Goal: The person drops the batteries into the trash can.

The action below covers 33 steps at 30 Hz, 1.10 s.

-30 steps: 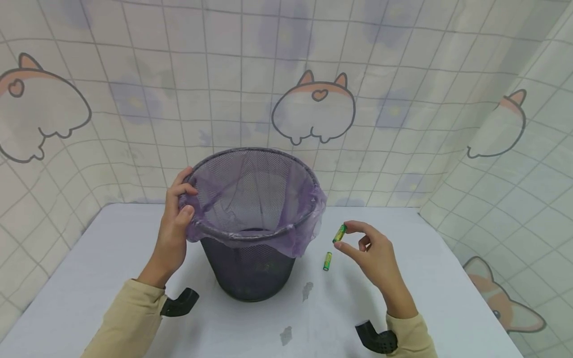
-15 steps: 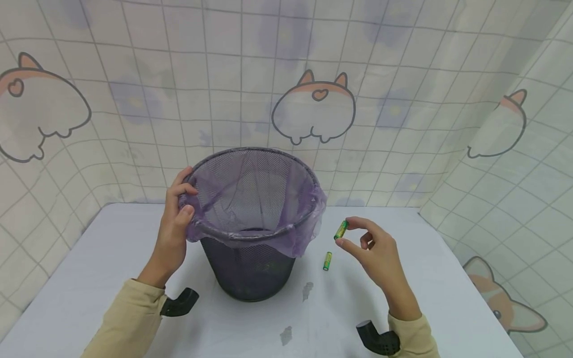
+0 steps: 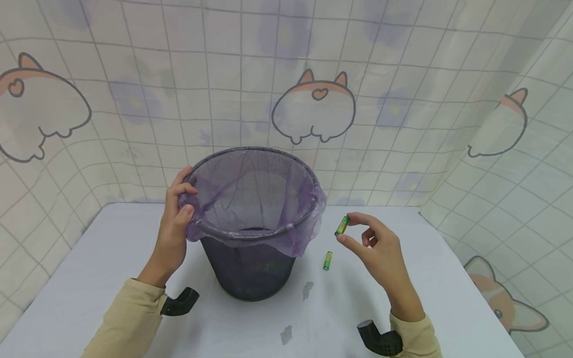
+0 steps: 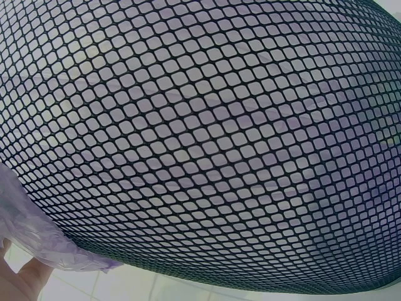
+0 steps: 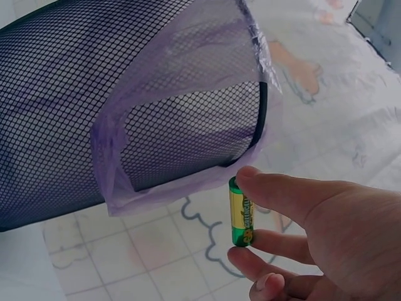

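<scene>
Head view: right hand [image 3: 378, 251], pinching battery [image 3: 342, 225], slightly higher than before; battery still outside bin [image 3: 248, 273], left hand [image 3: 174, 219] gripping rim [image 3: 250, 237].

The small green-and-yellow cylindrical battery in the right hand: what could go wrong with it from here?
The right hand pinches the small green-and-yellow battery by its ends, so it might slip out.

If released too early, it could miss the round black mesh bin or catch in the loose purple plastic liner hanging over the rim.

A dropped battery might also knock the second green-and-yellow battery lying on the white table below.
</scene>
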Each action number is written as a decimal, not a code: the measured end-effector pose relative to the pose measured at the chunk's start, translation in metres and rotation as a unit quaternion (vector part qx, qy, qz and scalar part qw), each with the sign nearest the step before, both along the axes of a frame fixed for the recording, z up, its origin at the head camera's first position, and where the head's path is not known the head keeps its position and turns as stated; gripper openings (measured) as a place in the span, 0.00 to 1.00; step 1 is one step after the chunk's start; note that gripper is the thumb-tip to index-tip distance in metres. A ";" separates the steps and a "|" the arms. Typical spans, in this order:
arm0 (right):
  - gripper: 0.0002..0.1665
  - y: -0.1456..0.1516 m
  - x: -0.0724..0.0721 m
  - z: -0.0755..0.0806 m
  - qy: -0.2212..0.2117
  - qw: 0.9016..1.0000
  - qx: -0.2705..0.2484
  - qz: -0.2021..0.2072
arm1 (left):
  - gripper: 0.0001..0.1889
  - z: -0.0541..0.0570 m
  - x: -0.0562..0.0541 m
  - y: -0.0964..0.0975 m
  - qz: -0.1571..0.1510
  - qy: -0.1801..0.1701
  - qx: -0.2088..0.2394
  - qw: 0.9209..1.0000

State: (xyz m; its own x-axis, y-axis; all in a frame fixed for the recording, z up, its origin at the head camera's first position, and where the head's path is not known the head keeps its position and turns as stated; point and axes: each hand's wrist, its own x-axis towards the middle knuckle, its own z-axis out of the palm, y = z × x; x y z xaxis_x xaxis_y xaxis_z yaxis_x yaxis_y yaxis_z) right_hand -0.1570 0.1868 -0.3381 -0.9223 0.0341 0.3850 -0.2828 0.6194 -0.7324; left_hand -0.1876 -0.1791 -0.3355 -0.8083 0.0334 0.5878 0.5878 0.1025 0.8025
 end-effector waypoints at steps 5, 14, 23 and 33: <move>0.24 -0.002 0.004 0.006 0.005 1.000 -0.016 0.006 | 0.17 -0.001 0.001 0.000 0.000 -0.002 0.004 1.000; 0.24 -0.006 0.006 0.014 0.029 0.999 -0.021 0.012 | 0.18 -0.002 0.001 0.001 0.003 -0.001 -0.004 1.000; 0.24 -0.011 0.005 0.022 0.055 0.998 -0.019 0.018 | 0.18 0.000 0.001 0.001 0.004 -0.002 -0.005 1.000; 0.24 -0.016 0.002 0.029 0.065 0.997 -0.032 0.023 | 0.18 -0.001 0.000 0.000 0.002 0.002 -0.005 1.000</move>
State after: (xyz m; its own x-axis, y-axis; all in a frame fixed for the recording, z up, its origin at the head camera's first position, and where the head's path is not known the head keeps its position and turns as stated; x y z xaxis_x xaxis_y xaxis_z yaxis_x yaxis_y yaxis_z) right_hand -0.1551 0.1708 -0.3086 -0.8658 0.0221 0.4999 -0.4045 0.5570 -0.7253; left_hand -0.1871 -0.1791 -0.3365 -0.8057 0.0355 0.5912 0.5911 0.1129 0.7987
